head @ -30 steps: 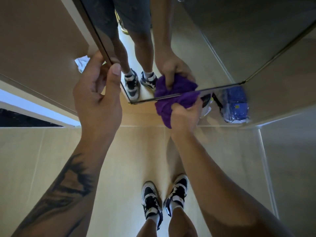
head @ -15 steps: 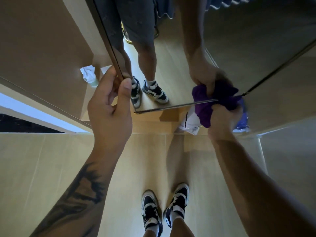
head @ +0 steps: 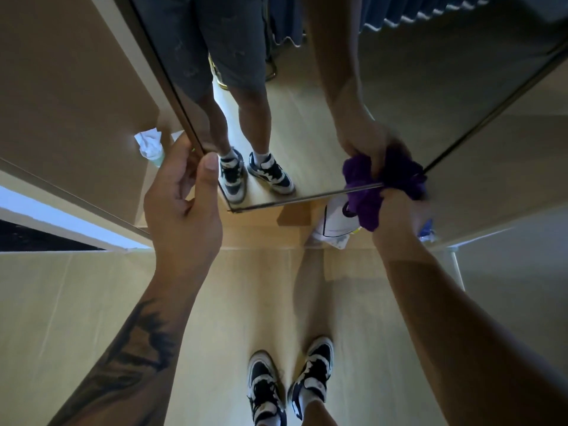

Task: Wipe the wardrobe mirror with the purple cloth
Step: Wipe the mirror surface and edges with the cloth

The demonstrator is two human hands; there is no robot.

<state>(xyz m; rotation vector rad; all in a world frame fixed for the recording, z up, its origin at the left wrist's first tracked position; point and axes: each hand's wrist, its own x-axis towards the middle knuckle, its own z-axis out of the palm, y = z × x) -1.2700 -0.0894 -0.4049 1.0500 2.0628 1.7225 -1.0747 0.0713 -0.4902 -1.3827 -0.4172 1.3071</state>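
Moved: purple cloth (head: 365,204) swept to 3 o'clock along mirror (head: 307,142) bottom edge | your right hand (head: 399,210) grips it bunched | left hand (head: 184,210) pinches door edge, 9 o'clock | bottom strip nearly wiped.

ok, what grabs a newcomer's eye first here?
The crumpled purple cloth gripped in the right hand, pressed at the bottom right corner of the tall framed wardrobe mirror. Next, the left hand holding the mirror's left edge, and the black-and-white sneakers on the floor below.
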